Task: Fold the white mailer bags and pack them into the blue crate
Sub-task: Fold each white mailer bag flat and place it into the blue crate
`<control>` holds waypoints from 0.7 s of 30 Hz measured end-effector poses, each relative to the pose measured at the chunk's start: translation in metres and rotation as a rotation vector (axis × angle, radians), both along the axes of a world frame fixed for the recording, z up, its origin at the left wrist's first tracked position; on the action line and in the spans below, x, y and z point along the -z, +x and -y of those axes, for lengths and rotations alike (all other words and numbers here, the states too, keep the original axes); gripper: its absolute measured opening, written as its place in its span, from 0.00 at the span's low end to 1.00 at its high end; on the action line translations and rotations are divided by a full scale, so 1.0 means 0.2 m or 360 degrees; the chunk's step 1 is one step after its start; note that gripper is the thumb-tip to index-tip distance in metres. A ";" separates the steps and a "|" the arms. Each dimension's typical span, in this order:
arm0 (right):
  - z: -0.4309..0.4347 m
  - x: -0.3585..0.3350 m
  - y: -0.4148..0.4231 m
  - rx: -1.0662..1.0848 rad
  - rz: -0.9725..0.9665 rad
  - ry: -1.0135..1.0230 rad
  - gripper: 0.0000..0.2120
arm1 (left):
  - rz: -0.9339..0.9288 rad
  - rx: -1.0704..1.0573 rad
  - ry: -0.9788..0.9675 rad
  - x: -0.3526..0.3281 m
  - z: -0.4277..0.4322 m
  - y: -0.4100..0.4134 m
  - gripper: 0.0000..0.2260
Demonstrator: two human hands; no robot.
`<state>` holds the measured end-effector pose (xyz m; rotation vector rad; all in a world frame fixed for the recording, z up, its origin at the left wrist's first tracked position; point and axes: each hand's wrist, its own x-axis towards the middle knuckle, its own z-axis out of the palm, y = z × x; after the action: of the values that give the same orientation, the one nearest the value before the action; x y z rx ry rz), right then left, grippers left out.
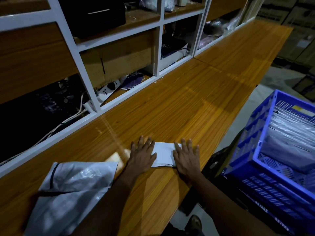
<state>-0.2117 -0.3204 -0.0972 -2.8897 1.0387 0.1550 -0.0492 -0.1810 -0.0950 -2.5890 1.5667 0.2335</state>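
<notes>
A small folded white mailer bag (163, 154) lies flat on the wooden counter (187, 103) near its front edge. My left hand (142, 153) presses on the bag's left end with straight, spread fingers. My right hand (186, 156) presses flat on its right end. A stack of unfolded white mailer bags (71, 193) lies on the counter to the left, under my left forearm. The blue crate (265, 183) stands to the right, below counter level, with several folded white bags (293, 133) stacked inside along its far side.
A white-framed shelf unit (88, 82) runs along the counter's back, holding a cardboard box, cables and a power strip. The counter stretches far to the upper right. A dark shoe (194, 223) shows on the floor below the front edge.
</notes>
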 end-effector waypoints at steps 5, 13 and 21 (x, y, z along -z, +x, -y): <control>0.04 -0.04 -0.05 0.0204 0.0086 0.0071 0.41 | 0.0087 -0.0060 -0.0018 0.02 -0.04 0.05 0.29; 0.09 -0.13 0.11 -0.0075 0.0327 0.0056 0.20 | -0.0028 -0.0060 -0.0235 -0.14 0.12 0.08 0.18; 0.10 -0.14 0.20 -0.0099 0.0095 0.0052 0.17 | -0.0088 -0.0092 -0.0155 -0.15 0.29 0.05 0.11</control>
<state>-0.1711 -0.3405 -0.0685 -2.8798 0.9288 0.0873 -0.0384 -0.2398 -0.0655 -2.7276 1.5598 0.2416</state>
